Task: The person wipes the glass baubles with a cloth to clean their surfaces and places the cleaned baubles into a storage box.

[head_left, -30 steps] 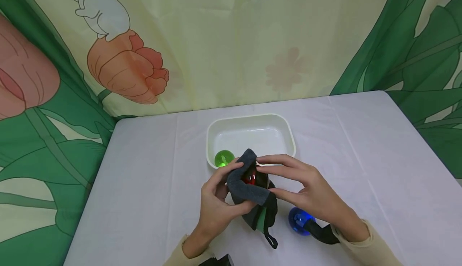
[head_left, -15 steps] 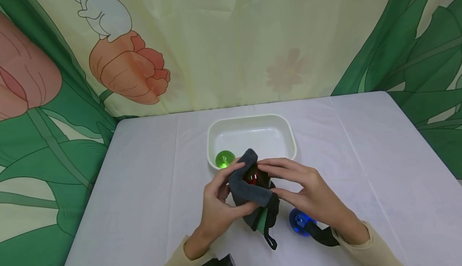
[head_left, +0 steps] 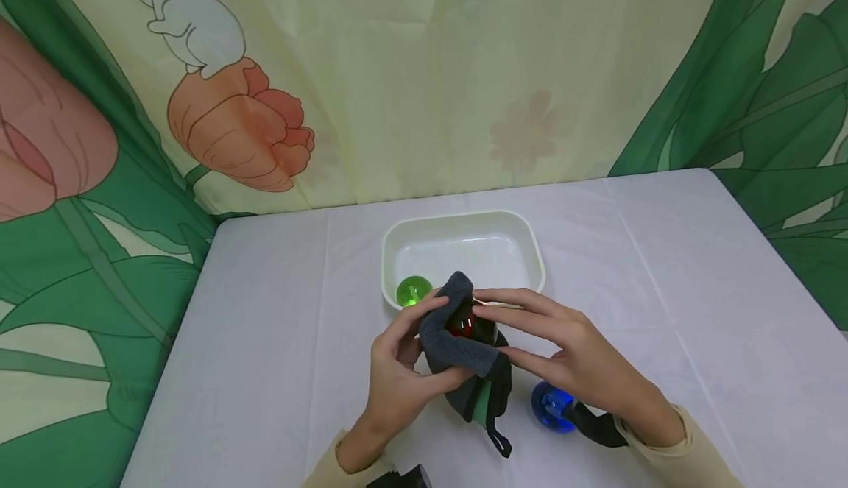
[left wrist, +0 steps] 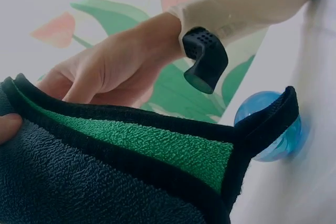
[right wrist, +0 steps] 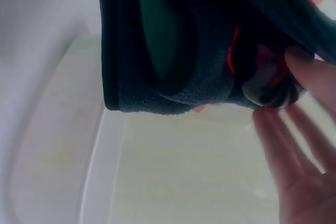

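A dark grey towel (head_left: 457,352) with black edging, a green inner side and a small loop hangs folded over the table. My left hand (head_left: 404,377) grips it, thumb on the near side and fingers on the far side. Nestled in the fold is a shiny red glass ball (head_left: 461,324), partly covered by the cloth. The right hand (head_left: 553,330) pinches this ball at its exposed right side; in the right wrist view its fingertips and thumb meet the ball's glossy surface (right wrist: 257,87). Green inner cloth (left wrist: 142,137) shows between the edges in the left wrist view.
Behind the hands stands a white tray (head_left: 536,252) with a clear green ball (head_left: 412,291) in its near left corner. A blue glass ball (head_left: 551,405) lies on the white-covered table (head_left: 265,341) beside the right wrist. A printed curtain (head_left: 424,83) hangs behind the table.
The towel and both hands stay nearly in place. The right fingers shift slightly over the red ball, and the head view drifts a little.
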Demonstrator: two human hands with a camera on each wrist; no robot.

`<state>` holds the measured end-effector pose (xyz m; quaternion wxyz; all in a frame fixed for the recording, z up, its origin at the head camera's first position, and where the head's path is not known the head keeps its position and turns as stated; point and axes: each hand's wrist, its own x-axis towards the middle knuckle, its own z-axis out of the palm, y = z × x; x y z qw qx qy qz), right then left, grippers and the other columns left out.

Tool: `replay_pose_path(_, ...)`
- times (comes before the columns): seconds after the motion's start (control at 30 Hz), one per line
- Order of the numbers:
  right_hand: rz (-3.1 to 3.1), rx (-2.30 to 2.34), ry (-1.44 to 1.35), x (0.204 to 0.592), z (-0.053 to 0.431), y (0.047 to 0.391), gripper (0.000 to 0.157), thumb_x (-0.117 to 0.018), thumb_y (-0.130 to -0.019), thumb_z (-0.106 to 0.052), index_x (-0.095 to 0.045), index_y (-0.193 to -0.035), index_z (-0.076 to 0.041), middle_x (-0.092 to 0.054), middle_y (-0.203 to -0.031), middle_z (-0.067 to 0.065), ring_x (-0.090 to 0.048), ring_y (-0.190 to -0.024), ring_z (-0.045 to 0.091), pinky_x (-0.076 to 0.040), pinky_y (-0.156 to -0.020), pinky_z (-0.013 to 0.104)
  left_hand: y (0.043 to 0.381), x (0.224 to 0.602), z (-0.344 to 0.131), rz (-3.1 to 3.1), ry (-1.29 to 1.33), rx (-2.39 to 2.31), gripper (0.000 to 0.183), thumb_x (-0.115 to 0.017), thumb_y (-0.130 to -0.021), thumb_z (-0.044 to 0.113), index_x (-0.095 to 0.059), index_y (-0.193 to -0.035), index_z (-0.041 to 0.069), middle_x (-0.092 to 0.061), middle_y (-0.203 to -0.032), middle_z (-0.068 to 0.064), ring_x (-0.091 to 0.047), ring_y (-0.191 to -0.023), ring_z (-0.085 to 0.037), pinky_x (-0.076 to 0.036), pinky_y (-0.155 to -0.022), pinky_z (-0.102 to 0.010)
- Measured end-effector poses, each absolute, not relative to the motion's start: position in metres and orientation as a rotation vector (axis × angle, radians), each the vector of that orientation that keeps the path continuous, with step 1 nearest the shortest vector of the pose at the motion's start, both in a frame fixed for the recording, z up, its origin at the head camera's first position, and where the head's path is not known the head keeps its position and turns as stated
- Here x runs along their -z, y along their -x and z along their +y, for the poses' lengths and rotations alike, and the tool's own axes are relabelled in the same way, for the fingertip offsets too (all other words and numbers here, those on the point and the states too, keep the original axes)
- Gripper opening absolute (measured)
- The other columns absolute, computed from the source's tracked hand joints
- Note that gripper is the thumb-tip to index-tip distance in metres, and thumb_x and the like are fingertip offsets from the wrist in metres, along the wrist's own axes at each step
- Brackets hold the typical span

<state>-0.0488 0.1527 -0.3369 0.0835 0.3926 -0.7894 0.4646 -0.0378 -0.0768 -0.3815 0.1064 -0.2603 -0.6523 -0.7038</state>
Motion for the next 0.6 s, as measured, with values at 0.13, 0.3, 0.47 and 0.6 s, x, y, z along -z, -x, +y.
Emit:
replay_pose_path(0.13, -2.21, -1.324, -1.272, 0.3393, 0.1502, 0.052, 0.037, -0.057, -0.1, -0.029, -0.067, -0.126, -0.005, -0.059, -0.135, 0.014, -0.055, -0.129, 0.02, -0.049, -0.098, 0.018, 0.0369, 0.3813, -0.0758, -1.917, 0.754, 2.097, 0.067, -0.079, -0.07, -0.015, -0.055, -0.132, -0.005, -0.053, -0.139, -0.026, -0.059, -0.124, -0.029, -0.053, -0.097, -0.037)
replay_pose_path(0.3, -2.235, -1.333, -1.256, 0.3408, 0.1508, 0.0517, 0.037, -0.057, -0.099, -0.03, -0.068, -0.126, -0.007, -0.06, -0.134, 0.012, -0.055, -0.127, 0.018, -0.048, -0.098, 0.017, 0.0365, 0.3808, -0.0751, -1.923, 0.75, 2.098, 0.067, -0.079, -0.07, -0.015, -0.055, -0.131, -0.004, -0.053, -0.139, -0.026, -0.059, -0.124, -0.029, -0.053, -0.097, -0.037)
replay_pose_path(0.47, -2.324, -1.4, -1.181, 0.3394, 0.1526, 0.0495, 0.037, -0.067, -0.094, -0.025, -0.067, -0.127, -0.007, -0.062, -0.132, 0.012, -0.06, -0.122, 0.018, -0.052, -0.094, 0.019, 0.0366, 0.381, -0.0753, -1.922, 0.795, 2.068, 0.068, -0.08, -0.069, -0.015, -0.055, -0.131, -0.005, -0.053, -0.139, -0.026, -0.059, -0.124, -0.029, -0.054, -0.097, -0.036)
replay_pose_path(0.6, -2.38, -1.593, -1.067, 0.3374, 0.153, 0.0474, 0.051, -0.079, -0.081, 0.0, -0.064, -0.129, -0.004, -0.065, -0.128, 0.013, -0.065, -0.114, 0.015, -0.059, -0.083, 0.027, 0.0374, 0.3808, -0.0762, -1.896, 0.873, 2.029, 0.068, -0.08, -0.069, -0.013, -0.054, -0.131, -0.006, -0.053, -0.14, -0.027, -0.059, -0.125, -0.03, -0.054, -0.097, -0.036)
